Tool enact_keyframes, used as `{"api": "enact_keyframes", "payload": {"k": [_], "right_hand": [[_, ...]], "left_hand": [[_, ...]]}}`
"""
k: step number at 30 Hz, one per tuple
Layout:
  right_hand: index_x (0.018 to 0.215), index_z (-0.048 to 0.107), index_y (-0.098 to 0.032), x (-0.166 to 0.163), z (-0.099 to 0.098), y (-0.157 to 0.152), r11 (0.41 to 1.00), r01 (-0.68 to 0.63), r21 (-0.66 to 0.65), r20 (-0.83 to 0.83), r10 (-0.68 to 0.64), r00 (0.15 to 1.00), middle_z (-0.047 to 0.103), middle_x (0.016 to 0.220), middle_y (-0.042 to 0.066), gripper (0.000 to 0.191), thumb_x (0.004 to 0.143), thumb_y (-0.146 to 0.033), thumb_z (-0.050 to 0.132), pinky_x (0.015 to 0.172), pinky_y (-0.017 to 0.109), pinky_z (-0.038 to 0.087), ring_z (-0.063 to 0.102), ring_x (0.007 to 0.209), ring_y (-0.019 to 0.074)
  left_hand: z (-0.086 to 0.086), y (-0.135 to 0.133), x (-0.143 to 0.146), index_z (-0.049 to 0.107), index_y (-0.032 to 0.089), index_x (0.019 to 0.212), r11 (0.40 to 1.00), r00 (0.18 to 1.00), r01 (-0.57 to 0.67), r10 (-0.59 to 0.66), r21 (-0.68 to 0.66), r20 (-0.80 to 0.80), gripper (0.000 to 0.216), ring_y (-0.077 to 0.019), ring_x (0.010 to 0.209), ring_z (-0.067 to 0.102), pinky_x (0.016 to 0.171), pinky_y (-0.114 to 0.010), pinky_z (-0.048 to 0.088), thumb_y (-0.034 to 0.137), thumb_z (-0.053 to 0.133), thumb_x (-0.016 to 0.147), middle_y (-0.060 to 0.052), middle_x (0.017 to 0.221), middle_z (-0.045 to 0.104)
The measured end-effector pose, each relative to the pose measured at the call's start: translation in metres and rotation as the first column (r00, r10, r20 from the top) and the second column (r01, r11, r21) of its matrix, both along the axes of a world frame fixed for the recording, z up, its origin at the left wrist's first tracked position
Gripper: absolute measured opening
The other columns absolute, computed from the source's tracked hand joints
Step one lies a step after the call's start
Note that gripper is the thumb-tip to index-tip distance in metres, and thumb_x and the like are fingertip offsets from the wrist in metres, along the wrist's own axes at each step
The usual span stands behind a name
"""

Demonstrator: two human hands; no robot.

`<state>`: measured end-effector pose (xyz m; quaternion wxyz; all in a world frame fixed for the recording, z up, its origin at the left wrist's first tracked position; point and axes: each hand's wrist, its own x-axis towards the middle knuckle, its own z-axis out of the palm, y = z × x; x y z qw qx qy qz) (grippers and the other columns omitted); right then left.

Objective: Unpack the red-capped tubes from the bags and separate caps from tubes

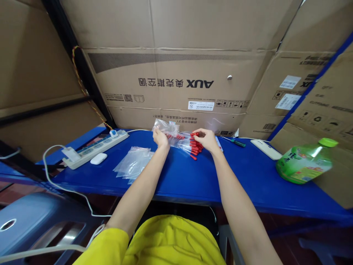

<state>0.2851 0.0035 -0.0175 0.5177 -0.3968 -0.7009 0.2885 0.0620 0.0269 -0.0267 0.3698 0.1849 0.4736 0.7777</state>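
My left hand [160, 138] is closed on the edge of a small clear plastic bag [167, 127], held just above the blue table [193, 173]. My right hand [206, 140] is curled around a bundle of thin rods with red tips [194, 147], whose clear ends reach toward the bag's mouth. The red tips fan out below my right fingers. Both forearms stretch forward from my yellow-clad lap.
A pile of empty clear bags [132, 163] lies left of my left arm. Further left are a white power strip [95, 148] and a white case [98, 158]. A green bottle [305, 163], a white phone [269, 149] and a green screwdriver [237, 142] lie to the right. Cardboard boxes [176, 81] wall the back.
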Motion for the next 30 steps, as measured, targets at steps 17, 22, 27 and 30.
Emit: {"api": "enact_keyframes", "payload": {"k": [17, 22, 27, 30], "right_hand": [[0.091, 0.078, -0.025, 0.014, -0.004, -0.001, 0.992, 0.099, 0.081, 0.409, -0.124, 0.904, 0.076, 0.085, 0.0, 0.023, 0.07, -0.018, 0.07, 0.083, 0.033, 0.052, 0.067, 0.086, 0.0218], [0.106, 0.074, -0.026, 0.015, -0.005, 0.001, 0.986, 0.142, 0.083, 0.382, -0.163, 0.91, 0.076, 0.096, 0.001, 0.033, 0.073, -0.022, 0.07, 0.087, 0.036, 0.052, 0.067, 0.091, 0.0223], [0.093, 0.075, -0.027, 0.006, -0.006, -0.003, 0.983, 0.116, 0.143, 0.421, -0.167, 0.891, 0.075, 0.101, 0.004, 0.015, 0.079, -0.03, 0.074, 0.099, 0.043, 0.047, 0.061, 0.107, 0.0273], [0.09, 0.072, -0.026, -0.002, -0.007, -0.004, 0.973, 0.16, 0.169, 0.366, -0.212, 0.906, 0.075, 0.103, 0.006, 0.015, 0.082, -0.038, 0.075, 0.102, 0.045, 0.046, 0.061, 0.109, 0.0281]], "left_hand": [[0.013, -0.012, 0.017, 0.059, 0.025, 0.123, 0.984, 0.988, 0.14, -0.147, 0.11, 0.052, 0.04, -0.0119, 0.075, 0.071, 0.07, -0.023, 0.057, 0.026, 0.073, 0.086, -0.001, 0.097, 0.071], [0.009, -0.012, 0.021, 0.061, 0.021, 0.105, 0.973, 0.978, 0.193, -0.201, 0.127, 0.055, 0.028, -0.0101, 0.072, 0.068, 0.071, -0.024, 0.058, 0.018, 0.075, 0.081, 0.001, 0.088, 0.067], [0.006, -0.014, 0.027, 0.06, 0.02, 0.103, 0.949, 0.955, 0.291, -0.295, 0.121, 0.019, 0.033, -0.0094, 0.068, 0.064, 0.07, -0.023, 0.058, 0.017, 0.08, 0.076, 0.002, 0.083, 0.066], [0.007, -0.018, 0.031, 0.058, 0.02, 0.109, 0.926, 0.932, 0.358, -0.362, 0.117, 0.015, 0.042, -0.0111, 0.072, 0.067, 0.072, -0.026, 0.06, 0.015, 0.082, 0.074, 0.0, 0.087, 0.068]]}}
